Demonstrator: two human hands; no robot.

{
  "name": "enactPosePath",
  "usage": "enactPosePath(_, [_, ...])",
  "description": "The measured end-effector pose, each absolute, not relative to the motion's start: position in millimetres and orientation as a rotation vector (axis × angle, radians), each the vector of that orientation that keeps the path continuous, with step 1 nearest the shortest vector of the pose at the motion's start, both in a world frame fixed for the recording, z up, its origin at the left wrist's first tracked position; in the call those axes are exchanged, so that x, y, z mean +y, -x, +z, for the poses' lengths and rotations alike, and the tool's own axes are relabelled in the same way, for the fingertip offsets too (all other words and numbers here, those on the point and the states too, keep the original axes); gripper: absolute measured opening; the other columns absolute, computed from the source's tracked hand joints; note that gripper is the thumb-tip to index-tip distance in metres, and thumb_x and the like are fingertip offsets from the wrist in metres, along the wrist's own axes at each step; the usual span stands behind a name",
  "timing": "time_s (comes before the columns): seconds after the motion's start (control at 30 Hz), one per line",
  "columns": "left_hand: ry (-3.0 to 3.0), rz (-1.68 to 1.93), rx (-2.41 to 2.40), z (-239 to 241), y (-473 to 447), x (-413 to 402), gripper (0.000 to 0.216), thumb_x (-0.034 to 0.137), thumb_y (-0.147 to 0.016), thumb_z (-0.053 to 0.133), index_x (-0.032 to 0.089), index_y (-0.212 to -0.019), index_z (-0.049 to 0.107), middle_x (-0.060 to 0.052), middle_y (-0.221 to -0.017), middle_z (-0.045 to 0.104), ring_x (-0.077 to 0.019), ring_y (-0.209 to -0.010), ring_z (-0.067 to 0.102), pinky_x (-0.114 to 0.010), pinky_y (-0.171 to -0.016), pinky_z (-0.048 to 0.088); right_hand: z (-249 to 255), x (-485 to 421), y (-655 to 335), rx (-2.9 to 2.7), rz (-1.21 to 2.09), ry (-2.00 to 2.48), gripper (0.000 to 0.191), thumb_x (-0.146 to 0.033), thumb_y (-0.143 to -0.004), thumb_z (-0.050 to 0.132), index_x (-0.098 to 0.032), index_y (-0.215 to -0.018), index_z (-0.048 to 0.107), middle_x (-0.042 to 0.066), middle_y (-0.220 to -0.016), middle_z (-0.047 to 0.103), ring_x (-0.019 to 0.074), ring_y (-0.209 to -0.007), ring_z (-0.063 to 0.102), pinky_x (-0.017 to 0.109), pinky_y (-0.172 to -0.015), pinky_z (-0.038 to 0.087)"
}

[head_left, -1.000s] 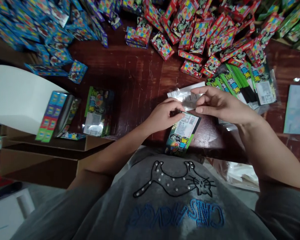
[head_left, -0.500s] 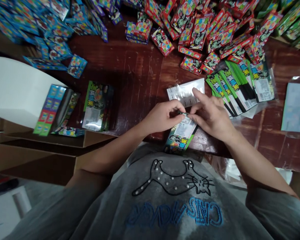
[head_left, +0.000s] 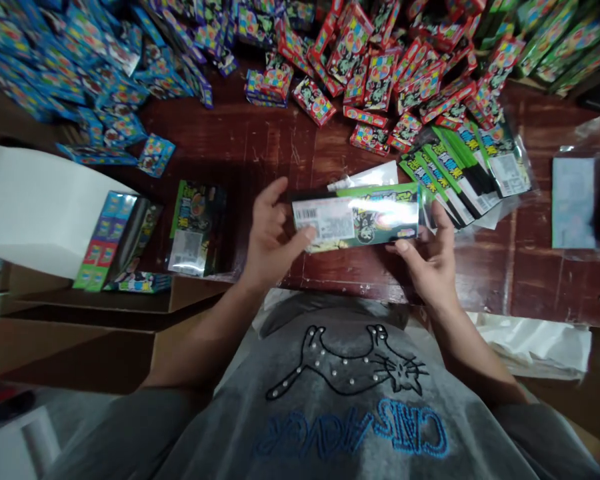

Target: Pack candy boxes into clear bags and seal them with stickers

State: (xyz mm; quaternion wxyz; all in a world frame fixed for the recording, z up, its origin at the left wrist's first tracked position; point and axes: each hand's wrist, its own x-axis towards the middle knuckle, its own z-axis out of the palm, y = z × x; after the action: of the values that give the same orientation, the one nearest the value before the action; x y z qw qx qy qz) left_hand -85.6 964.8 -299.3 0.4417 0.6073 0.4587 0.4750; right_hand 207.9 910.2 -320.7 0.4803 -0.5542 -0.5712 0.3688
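A flat green and black candy packet [head_left: 380,217] with a white label at its left end is held level above the table's near edge. My left hand [head_left: 275,237] grips the label end, its thumb on top. At the opposite end, my right hand [head_left: 427,250] holds the packet with its thumb at the lower corner. Just behind it lies a pale sticker sheet [head_left: 373,177], partly covered by the packet. To the right of the sheet is a fanned stack of similar green and black packets [head_left: 453,170] on clear plastic.
Small red boxes [head_left: 380,73], purple boxes [head_left: 255,27] and blue boxes [head_left: 115,60] are heaped along the back. At left, a cardboard carton [head_left: 80,353] holds packed boxes. Beside it stands a green and black box [head_left: 197,223]. A plastic-wrapped stack [head_left: 573,200] lies far right.
The packet has turned from slanting toward my body to lying crosswise and has risen from the table edge. My hands have moved apart, from one end to its two ends.
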Motion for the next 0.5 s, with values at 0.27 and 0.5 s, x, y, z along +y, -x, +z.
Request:
enactPosePath(0.27, [-1.436, 0.891, 1.045, -311.5, 62.3, 934.6, 0.050, 0.043, -0.089, 0.083, 0.025, -0.129, 0.059, -0.009, -0.130, 0.073, -0.0197, -0.105, 0.075, -0.029, -0.083, 0.064, -312.9, 922.9, -192.1, -1.461, 0.897, 1.263, 0.095, -0.054, -0.099, 0.065, -0.052, -0.171, 0.003, 0.008, -0.137, 0.061, 0.0239, -0.102, 0.070, 0.040, -0.078, 0.068])
enactPosePath(0.5, [-1.480, 0.880, 0.957, -310.7, 56.0, 942.6, 0.055, 0.033, -0.092, 0.076, 0.028, -0.142, 0.052, -0.007, -0.126, 0.074, -0.0211, -0.111, 0.074, -0.034, -0.091, 0.065, -318.9, 916.7, -183.9, -1.589, 0.896, 1.241, 0.094, -0.044, -0.104, 0.059, -0.047, -0.174, -0.004, 0.009, -0.138, 0.061, 0.0236, -0.102, 0.070, 0.041, -0.084, 0.067])
